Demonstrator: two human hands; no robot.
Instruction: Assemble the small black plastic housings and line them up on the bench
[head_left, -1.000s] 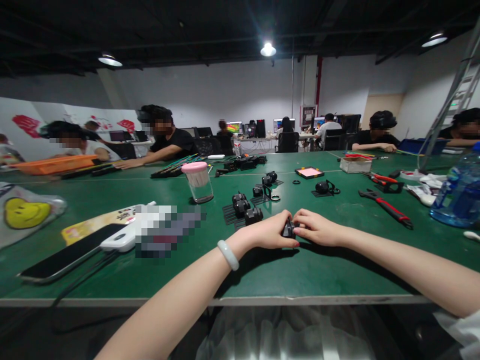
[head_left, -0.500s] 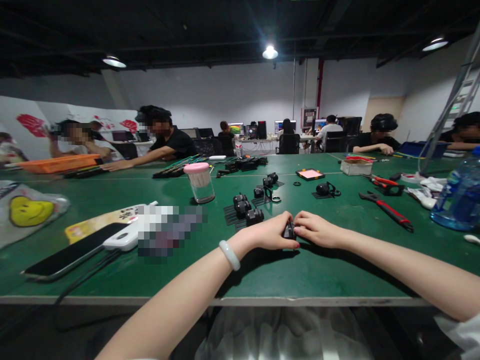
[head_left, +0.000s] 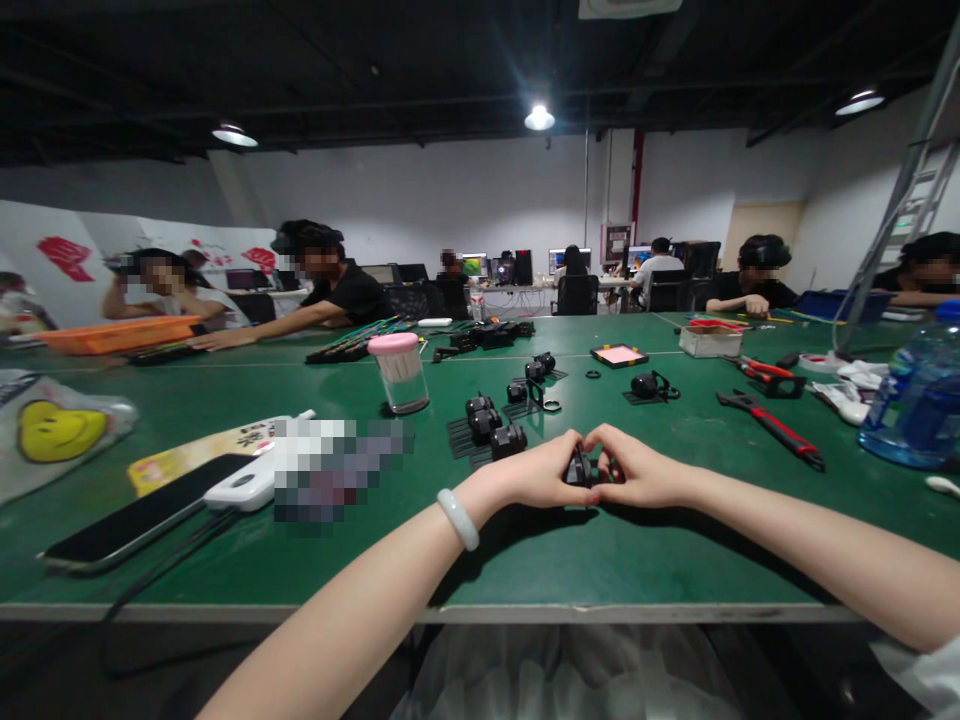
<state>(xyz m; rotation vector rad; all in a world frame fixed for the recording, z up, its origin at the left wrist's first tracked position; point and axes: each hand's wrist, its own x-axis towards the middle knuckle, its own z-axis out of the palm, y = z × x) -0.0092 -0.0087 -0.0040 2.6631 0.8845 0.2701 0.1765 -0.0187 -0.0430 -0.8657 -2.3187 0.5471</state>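
Observation:
Close to the table's front edge, my left hand (head_left: 541, 472) is closed round a small black plastic fitting (head_left: 577, 467), its thumb and fingers on either side. My right hand (head_left: 646, 468) meets it from the right, fingers and thumb curled in a pinch on the fitting's right end. Much of the piece is hidden by the fingers. Left of my hands are several similar black fittings (head_left: 508, 441) with flat slotted plates. Beyond them stand more black fittings (head_left: 535, 368) beside a black ring (head_left: 551, 406). Another black fitting (head_left: 643, 385) lies farther right.
A pink-lidded jar (head_left: 401, 375), phone (head_left: 142, 510) and white charger (head_left: 251, 483) are on the left. To the right lie a red-handled wrench (head_left: 776, 428), a small box (head_left: 709, 341) and a blue bottle (head_left: 916, 400). Co-workers sit across the green table (head_left: 360, 560).
My right hand's fingers have bent more and its wrist has turned, so a gap shows between its fingers and thumb. My left hand stays on the fitting. The view has tilted slightly up.

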